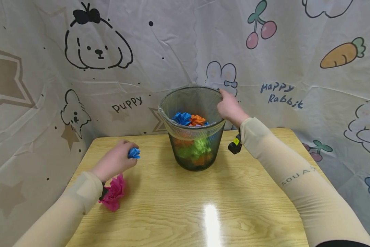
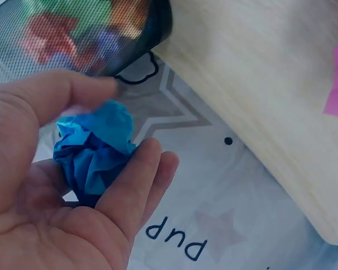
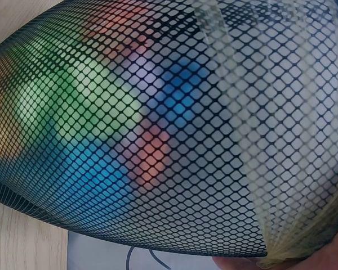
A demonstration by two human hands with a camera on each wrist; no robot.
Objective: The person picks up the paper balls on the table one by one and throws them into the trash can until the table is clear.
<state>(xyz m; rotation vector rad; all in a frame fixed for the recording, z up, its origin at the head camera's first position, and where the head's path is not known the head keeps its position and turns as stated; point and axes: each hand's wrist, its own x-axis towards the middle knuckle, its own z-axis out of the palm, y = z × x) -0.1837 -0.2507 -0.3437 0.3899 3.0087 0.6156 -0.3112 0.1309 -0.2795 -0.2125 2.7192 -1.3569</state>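
A crumpled blue paper ball (image 2: 96,152) is held between the thumb and fingers of my left hand (image 1: 118,158), over the left part of the table. My right hand (image 1: 231,107) grips the right rim of a black mesh wastebasket (image 1: 197,151) with a clear liner folded over its edge. Through the mesh, the right wrist view shows green, blue, orange and purple crumpled paper inside. Blue paper (image 1: 181,118) and orange paper (image 1: 198,120) lie on top of that pile. Under my left wrist sits a crumpled pink paper (image 1: 114,193), partly hidden by the arm.
The wastebasket stands near the back edge of a wooden table (image 1: 172,206). Behind it and to both sides hangs a pale printed cloth (image 1: 169,41) with cartoon drawings. A black device with a yellow mark (image 1: 235,144) hangs at my right wrist.
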